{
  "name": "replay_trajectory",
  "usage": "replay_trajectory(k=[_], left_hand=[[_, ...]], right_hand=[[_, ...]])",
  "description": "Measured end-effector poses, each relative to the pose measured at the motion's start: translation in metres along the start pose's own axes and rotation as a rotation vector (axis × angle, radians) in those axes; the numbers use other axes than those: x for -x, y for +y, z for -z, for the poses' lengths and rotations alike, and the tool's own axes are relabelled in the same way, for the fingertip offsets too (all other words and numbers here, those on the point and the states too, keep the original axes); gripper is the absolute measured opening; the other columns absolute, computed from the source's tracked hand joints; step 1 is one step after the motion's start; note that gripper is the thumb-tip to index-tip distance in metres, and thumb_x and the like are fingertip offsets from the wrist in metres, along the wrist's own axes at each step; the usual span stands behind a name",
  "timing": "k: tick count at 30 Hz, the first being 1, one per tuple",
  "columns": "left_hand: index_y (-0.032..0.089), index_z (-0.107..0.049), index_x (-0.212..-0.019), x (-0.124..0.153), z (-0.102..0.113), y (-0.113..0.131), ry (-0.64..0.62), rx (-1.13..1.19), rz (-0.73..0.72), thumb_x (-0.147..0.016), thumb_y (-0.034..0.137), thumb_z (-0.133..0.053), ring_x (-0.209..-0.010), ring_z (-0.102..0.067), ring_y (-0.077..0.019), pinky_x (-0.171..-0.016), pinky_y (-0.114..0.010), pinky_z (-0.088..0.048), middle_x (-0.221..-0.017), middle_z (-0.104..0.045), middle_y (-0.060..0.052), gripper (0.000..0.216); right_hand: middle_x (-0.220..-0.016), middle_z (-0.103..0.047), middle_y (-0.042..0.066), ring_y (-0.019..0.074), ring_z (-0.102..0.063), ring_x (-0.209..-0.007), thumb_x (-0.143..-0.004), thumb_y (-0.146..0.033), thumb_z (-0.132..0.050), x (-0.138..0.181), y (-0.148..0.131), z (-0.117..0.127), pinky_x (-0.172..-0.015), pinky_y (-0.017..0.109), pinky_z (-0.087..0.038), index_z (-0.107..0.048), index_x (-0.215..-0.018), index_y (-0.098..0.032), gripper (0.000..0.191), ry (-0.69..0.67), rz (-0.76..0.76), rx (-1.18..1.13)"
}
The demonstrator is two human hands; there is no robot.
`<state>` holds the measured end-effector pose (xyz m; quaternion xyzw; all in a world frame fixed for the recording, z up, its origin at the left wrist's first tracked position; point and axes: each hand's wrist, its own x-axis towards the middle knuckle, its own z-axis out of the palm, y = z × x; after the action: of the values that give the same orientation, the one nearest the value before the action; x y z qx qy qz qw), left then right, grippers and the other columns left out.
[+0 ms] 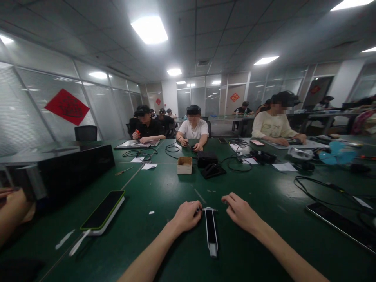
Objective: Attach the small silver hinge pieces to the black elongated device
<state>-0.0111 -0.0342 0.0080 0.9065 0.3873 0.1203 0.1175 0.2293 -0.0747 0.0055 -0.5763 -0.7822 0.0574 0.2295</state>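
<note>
On the green table in front of me lies a slim, long device [210,231] with a black face, a white rim and a grey near end. Thin short pieces stick out sideways at its far end. My left hand [187,215] rests just left of that far end, fingers curled in a pinch; a small dark thing shows at the fingertips, too small to name. To the right, apart from the device, my right hand [241,212] hovers low over the table or rests on it, its fingers loosely bent and apart, with nothing seen in them.
A green-rimmed phone [103,209] lies on a white block at left, with a white cable [80,243]. Ahead stand a small open box [184,166] and black cases [207,158]. A tablet [337,223], cables and a blue fan [337,154] lie right. Co-workers sit opposite; another person's hand [17,205] shows far left.
</note>
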Motion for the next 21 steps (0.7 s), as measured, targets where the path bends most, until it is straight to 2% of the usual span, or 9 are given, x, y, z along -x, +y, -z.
replay_trajectory(k=[4, 10, 21], left_hand=[[0.020, -0.054, -0.098, -0.002, -0.002, -0.001, 0.006, -0.016, -0.006, -0.090, 0.021, -0.043, -0.082, -0.060, -0.0165, -0.076, -0.027, -0.042, -0.093, -0.064, -0.002, 0.013], [0.021, -0.054, -0.099, -0.003, -0.008, -0.005, 0.015, -0.022, 0.000, -0.090, 0.021, -0.043, -0.082, -0.060, -0.0168, -0.076, -0.028, -0.041, -0.090, -0.064, -0.002, 0.014], [0.021, -0.054, -0.098, -0.003, -0.008, -0.005, 0.016, -0.026, 0.009, -0.088, 0.021, -0.044, -0.083, -0.060, -0.0175, -0.078, -0.027, -0.042, -0.092, -0.065, -0.002, 0.014]], right_hand=[[-0.103, -0.056, 0.008, 0.0175, -0.059, -0.084, -0.082, -0.009, -0.042, 0.001, -0.016, -0.011, -0.073, 0.030, -0.051, -0.057, -0.105, -0.017, 0.029, -0.021, 0.036, -0.006], [-0.097, -0.057, 0.008, 0.0172, -0.057, -0.081, -0.082, -0.010, -0.045, 0.003, -0.021, -0.013, -0.071, 0.030, -0.050, -0.059, -0.101, -0.017, 0.025, -0.029, 0.015, 0.011], [-0.095, -0.057, 0.006, 0.0150, -0.058, -0.075, -0.087, -0.015, -0.041, 0.002, -0.023, -0.021, -0.066, 0.028, -0.052, -0.062, -0.090, -0.019, 0.022, 0.057, -0.046, -0.214]])
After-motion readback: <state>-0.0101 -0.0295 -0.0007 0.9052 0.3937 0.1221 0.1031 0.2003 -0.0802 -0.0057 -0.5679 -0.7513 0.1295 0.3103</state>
